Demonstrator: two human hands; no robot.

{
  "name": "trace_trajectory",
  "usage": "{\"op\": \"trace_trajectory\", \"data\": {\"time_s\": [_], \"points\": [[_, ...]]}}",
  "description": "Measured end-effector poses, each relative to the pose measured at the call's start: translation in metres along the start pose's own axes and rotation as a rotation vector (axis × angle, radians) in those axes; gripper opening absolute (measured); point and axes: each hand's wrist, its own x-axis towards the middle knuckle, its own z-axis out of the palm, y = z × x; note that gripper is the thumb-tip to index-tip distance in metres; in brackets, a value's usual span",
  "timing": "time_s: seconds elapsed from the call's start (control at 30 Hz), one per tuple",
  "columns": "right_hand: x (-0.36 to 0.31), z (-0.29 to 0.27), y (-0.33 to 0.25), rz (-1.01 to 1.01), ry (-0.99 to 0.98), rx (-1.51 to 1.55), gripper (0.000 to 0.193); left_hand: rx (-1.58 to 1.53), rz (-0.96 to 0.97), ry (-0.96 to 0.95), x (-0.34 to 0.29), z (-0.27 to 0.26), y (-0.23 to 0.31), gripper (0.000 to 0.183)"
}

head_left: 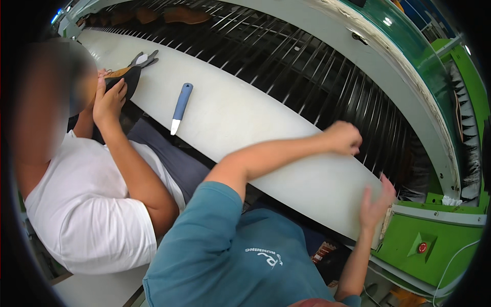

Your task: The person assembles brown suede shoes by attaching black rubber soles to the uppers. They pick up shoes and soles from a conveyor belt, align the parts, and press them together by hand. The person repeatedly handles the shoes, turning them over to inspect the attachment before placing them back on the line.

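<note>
My left hand (342,138) reaches across the white worktop (245,120) to its far edge, beside the dark rack of metal rods (327,84). Its fingers are curled in, slightly blurred, and nothing shows in them. Nearer to me on the right, my right hand (376,202) is raised over the worktop's right end, fingers apart and holding nothing, also blurred. Left of my hands, well away from both, a blue-handled knife (181,108) with a short pale blade lies on the worktop.
At left, a co-worker in a white shirt (97,204) holds a black and tan shoe piece (132,79) near a grey item (147,60). Brown shoe parts (186,14) lie beyond the rods. A green machine housing (399,240) with a red button (422,248) borders the right.
</note>
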Motion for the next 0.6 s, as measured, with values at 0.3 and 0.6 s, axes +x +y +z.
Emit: {"op": "trace_trajectory", "data": {"time_s": [0.3, 0.6], "points": [[0.092, 0.168, -0.185, -0.51, -0.322, 0.354, 0.065, 0.688, -0.355, 0.443, -0.036, -0.219, -0.251, 0.045], [0.114, 0.184, -0.21, -0.522, -0.388, 0.469, 0.066, 1.897, -0.373, 0.09, -0.158, -0.42, -0.409, 0.053]]}}
